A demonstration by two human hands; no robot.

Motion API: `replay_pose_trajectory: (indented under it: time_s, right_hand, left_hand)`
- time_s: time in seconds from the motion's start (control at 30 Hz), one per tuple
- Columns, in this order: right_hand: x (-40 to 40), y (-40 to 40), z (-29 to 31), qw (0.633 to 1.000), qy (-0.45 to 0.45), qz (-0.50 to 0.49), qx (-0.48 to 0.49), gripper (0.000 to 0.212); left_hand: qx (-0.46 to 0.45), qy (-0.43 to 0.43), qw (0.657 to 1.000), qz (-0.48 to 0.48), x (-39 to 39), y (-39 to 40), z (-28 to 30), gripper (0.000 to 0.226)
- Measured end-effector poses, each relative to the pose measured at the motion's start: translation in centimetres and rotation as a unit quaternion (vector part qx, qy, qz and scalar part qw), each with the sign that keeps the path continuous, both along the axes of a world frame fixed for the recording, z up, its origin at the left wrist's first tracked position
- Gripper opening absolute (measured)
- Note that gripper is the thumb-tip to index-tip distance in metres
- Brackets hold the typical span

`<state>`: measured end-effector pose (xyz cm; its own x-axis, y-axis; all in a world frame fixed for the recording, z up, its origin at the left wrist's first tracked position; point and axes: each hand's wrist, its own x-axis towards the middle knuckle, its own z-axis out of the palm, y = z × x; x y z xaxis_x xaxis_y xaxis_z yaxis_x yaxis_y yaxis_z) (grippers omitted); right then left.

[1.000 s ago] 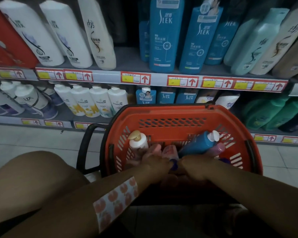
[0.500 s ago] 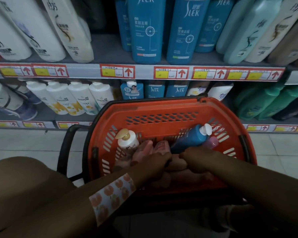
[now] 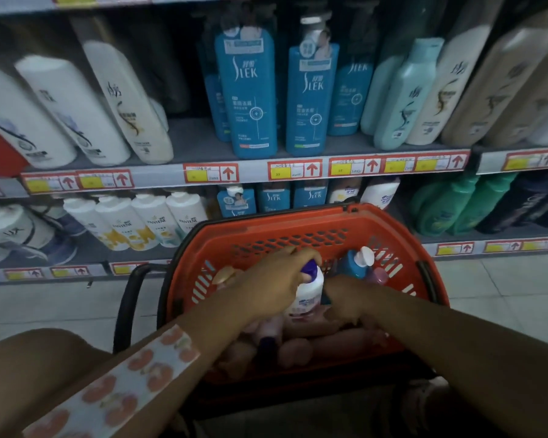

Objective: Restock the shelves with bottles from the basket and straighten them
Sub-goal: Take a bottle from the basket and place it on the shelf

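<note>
A person crouched before the shampoo shelves (image 3: pixel 178 180) lifts a white bottle with a dark blue cap (image 3: pixel 307 290) out of the orange basket (image 3: pixel 285 230) at lower centre of the frame. The left hand (image 3: pixel 271 287) has its grip curled round the bottle's upper body and cap; the bottle stands nearly upright, just above the heap inside the basket. The right hand (image 3: pixel 345 303) reaches in beside it, low among the bottles; whether its grip has closed on anything cannot be told.

Restocking looks to be at an early stage: the basket holds a good many bottles, among them pinkish ones (image 3: pixel 295 347) lying on their sides, a blue bottle with a white cap (image 3: pixel 356 263) leaning against the far wall, and a pump top (image 3: pixel 223 276) at left. None is on its way to a shelf yet. On the upper shelf, the white bottles (image 3: pixel 76 115) at left lean, so straightening also remains.
</note>
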<state>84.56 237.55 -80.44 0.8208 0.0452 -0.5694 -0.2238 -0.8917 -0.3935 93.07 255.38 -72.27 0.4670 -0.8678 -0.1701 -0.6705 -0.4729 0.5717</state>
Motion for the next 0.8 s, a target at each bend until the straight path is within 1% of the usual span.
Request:
replay_pose_trajectory:
  time_s: [0.07,0.13,0.2,0.27,0.33,0.53,0.67,0.73,0.8]
  right_hand:
    - [0.1,0.3,0.9,0.997,-0.026,-0.046,0.057,0.051]
    - [0.1,1.1,1.9,0.986,-0.043,-0.097,0.126,0.053]
    - [0.0,2.1,2.9,0.963,-0.065,-0.148,0.215,0.052]
    - [-0.2,3.4,4.0,0.93,-0.094,-0.189,0.302,0.056]
    - [-0.4,4.5,4.8,0.909,-0.104,-0.202,0.349,0.058]
    - [-1.3,5.9,6.5,0.9,-0.082,-0.211,0.372,0.046]
    - [-1.5,6.0,7.7,0.906,-0.09,-0.203,0.361,0.04]
    - [-1.8,5.8,8.1,0.905,-0.092,-0.216,0.355,0.039]
    - [-2.1,5.5,8.4,0.899,-0.087,-0.227,0.365,0.044]
  left_hand:
    - [-0.028,0.001,1.0,-0.012,-0.4,0.8,2.9,0.031]
    - [-0.058,0.001,0.998,-0.017,-0.7,1.7,5.2,0.03]
    - [-0.092,0.003,0.996,-0.008,-0.7,2.4,6.9,0.03]
    - [-0.125,0.016,0.992,0.012,-0.4,3.0,7.7,0.029]
    - [-0.143,0.033,0.989,0.031,-0.3,3.4,8.1,0.029]
    - [-0.183,0.072,0.977,0.087,0.1,4.0,8.4,0.028]
    - [-0.254,0.122,0.951,0.129,0.5,4.0,8.4,0.028]
    - [-0.276,0.139,0.941,0.14,0.5,3.9,8.4,0.03]
    - [-0.292,0.156,0.933,0.143,0.6,3.9,8.4,0.028]
